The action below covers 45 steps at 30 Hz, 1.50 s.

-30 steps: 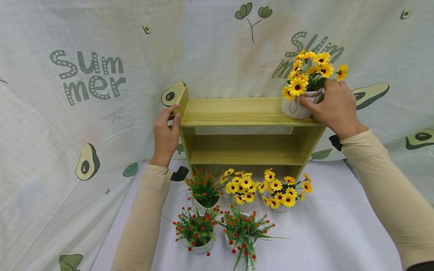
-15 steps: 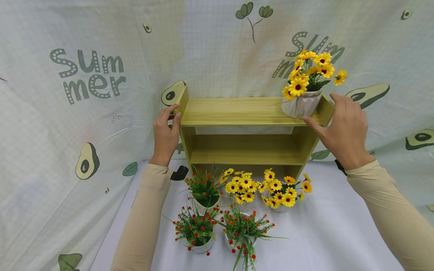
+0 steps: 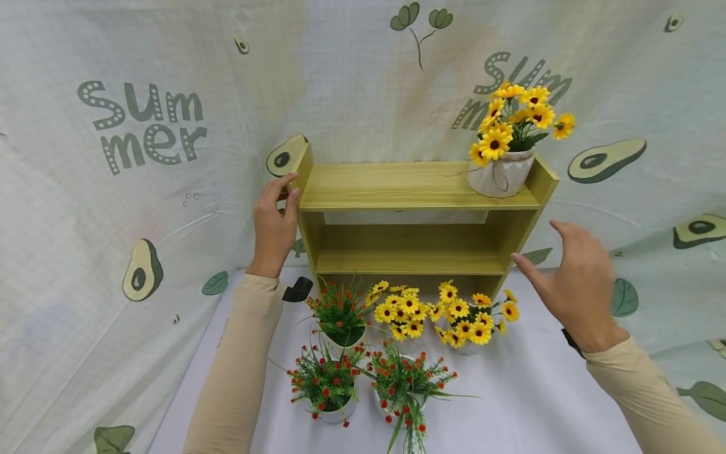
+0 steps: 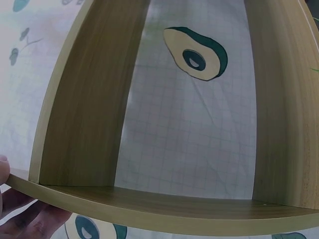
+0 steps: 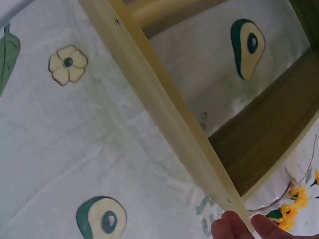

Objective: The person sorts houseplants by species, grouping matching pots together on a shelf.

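Note:
A wooden shelf (image 3: 408, 186) stands upright on the table, and my left hand (image 3: 273, 227) holds its left side panel near the top. In the left wrist view the thumb (image 4: 4, 170) lies on one side of that panel and the fingers (image 4: 40, 221) on the other. On the top board, at the right end, sits a white pot of yellow daisies (image 3: 501, 175) with twine round it. My right hand (image 3: 578, 290), thumb and fingers spread, is in the air right of the shelf and holds nothing. Its fingertips (image 5: 232, 225) appear beside the side panel in the right wrist view.
Before the shelf stand two pots of yellow daisies (image 3: 404, 312) and three pots of red-flowered greenery (image 3: 334, 378), close together on the white tablecloth (image 3: 527, 391). A patterned curtain (image 3: 363, 82) hangs behind the shelf. The middle board (image 3: 408, 255) is bare.
My right hand let go of the daisy pot on the top board, then moved right and down away from it. The pot stays in place. The left hand keeps its hold on the panel.

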Each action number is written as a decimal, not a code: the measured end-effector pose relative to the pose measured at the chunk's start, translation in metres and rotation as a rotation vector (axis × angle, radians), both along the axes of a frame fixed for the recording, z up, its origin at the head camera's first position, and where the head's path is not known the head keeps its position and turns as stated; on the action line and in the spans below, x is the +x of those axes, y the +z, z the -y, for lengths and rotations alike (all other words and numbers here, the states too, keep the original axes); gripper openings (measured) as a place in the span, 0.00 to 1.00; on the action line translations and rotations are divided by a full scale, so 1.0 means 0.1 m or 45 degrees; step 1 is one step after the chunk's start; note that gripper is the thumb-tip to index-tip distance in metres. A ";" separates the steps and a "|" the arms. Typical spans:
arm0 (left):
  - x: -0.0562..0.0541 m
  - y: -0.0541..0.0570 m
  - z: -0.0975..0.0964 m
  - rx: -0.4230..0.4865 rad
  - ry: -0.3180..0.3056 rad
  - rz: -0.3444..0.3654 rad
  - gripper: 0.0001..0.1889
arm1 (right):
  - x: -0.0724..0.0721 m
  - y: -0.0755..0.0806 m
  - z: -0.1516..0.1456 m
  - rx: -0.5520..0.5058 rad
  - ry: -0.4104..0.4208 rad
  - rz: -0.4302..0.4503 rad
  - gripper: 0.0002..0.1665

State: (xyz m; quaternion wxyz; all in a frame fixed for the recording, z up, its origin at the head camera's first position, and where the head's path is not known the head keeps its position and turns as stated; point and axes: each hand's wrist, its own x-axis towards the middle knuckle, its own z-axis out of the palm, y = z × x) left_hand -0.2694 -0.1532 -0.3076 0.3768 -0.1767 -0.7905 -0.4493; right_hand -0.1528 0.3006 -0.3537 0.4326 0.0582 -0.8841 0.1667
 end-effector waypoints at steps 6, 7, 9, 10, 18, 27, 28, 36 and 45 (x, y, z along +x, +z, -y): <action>0.00 -0.01 -0.01 0.006 -0.002 0.006 0.17 | 0.17 -0.38 -0.01 -0.027 -0.010 0.106 0.58; 0.00 -0.01 -0.01 0.007 -0.003 0.008 0.17 | 0.20 -0.43 -0.01 -0.031 -0.011 0.129 0.54; 0.00 -0.01 -0.01 0.012 -0.006 0.013 0.17 | 0.24 -0.55 0.00 -0.038 -0.017 0.165 0.47; 0.00 -0.01 -0.01 0.012 -0.005 0.014 0.17 | 0.26 -0.60 0.00 -0.041 -0.022 0.185 0.46; -0.01 -0.01 -0.01 0.020 -0.008 0.007 0.17 | 0.38 -0.99 0.00 -0.088 -0.068 0.300 0.45; 0.00 0.01 0.00 0.016 0.006 -0.001 0.17 | 0.50 -1.28 0.03 -0.106 -0.130 0.462 0.47; 0.00 0.01 0.00 0.014 0.007 -0.004 0.17 | 0.51 -1.31 0.04 -0.105 -0.130 0.478 0.47; -0.01 0.01 0.00 0.007 0.012 -0.008 0.17 | 0.54 -1.50 0.07 -0.078 -0.098 0.622 0.50; -0.01 0.01 -0.01 0.009 0.015 -0.007 0.17 | 0.49 -1.60 0.12 -0.122 -0.035 0.923 0.54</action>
